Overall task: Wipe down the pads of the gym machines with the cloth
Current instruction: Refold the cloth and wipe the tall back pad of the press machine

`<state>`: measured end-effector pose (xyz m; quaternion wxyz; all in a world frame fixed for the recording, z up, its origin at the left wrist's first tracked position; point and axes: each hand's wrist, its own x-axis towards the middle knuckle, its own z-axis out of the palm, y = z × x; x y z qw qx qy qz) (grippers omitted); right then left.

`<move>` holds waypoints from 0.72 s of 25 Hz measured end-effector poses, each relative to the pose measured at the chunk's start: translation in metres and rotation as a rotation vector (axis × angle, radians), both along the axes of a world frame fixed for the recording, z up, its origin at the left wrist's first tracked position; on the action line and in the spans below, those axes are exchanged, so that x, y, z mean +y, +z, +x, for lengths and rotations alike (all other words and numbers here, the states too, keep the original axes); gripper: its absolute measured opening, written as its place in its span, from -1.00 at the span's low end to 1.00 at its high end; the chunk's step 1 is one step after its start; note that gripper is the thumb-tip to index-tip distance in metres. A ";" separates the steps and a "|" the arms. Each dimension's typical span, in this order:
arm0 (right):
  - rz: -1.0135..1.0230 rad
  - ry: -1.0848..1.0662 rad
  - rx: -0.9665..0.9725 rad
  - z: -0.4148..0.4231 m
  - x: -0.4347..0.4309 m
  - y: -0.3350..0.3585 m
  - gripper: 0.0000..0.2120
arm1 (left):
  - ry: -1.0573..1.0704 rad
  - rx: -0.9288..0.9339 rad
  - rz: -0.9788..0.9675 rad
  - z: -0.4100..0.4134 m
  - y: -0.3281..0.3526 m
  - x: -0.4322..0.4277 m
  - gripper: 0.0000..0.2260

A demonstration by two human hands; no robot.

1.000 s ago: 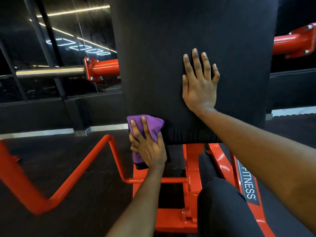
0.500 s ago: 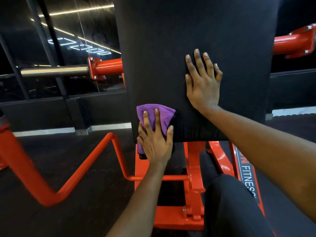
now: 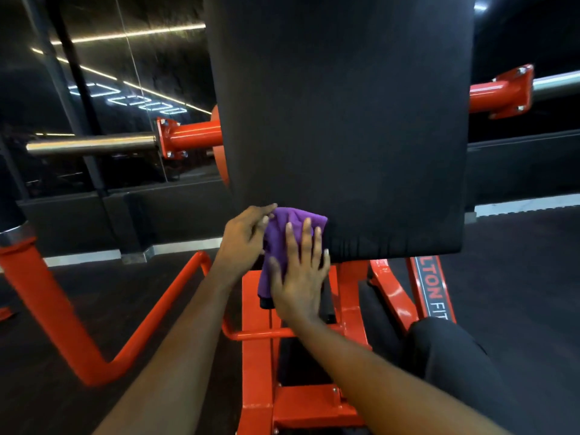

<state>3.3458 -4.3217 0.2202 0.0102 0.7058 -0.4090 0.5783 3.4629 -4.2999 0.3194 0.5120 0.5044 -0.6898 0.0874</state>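
Note:
A large black pad [image 3: 342, 120] stands upright on the orange machine in front of me. A purple cloth [image 3: 284, 229] lies against the pad's lower left corner and hangs a little below its bottom edge. My right hand [image 3: 298, 274] presses flat on the cloth with straight fingers pointing up. Just left of it, my left hand [image 3: 246, 237] grips the cloth's upper left edge with curled fingers, at the pad's left side. The thumb of that hand is hidden.
The orange machine frame [image 3: 260, 356] runs below the pad, with a bent orange bar [image 3: 150, 321] at the left. Chrome weight pegs [image 3: 91, 144] stick out on orange mounts at both sides. My dark-clad knee [image 3: 448, 350] is at the lower right. Dark floor lies around.
My right hand left the middle of the pad and came down onto the cloth. My left hand slid off the cloth's face to its left edge. The view shifted slightly.

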 end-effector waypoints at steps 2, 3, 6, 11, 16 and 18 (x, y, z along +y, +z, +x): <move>0.112 -0.101 -0.026 0.038 0.000 -0.005 -0.27 | 0.048 0.008 -0.010 0.011 0.013 0.006 -0.68; 0.134 -0.178 -0.062 0.052 -0.004 -0.003 -0.27 | 0.119 -0.039 -0.093 0.015 0.019 0.008 -0.67; 0.114 -0.336 -0.178 0.074 -0.023 0.001 -0.31 | 0.322 -0.189 -0.261 0.019 0.029 0.000 -0.59; 0.114 -0.381 -0.381 0.048 -0.040 0.004 -0.38 | 0.424 -0.349 -0.093 0.027 0.001 -0.024 -0.38; 0.134 -0.500 -0.632 -0.023 -0.070 0.017 -0.52 | 0.379 -0.332 -0.076 0.028 -0.001 -0.025 -0.37; 0.144 -0.533 -0.731 -0.057 -0.084 0.019 -0.52 | 0.329 -0.298 -0.096 0.028 -0.003 -0.025 -0.38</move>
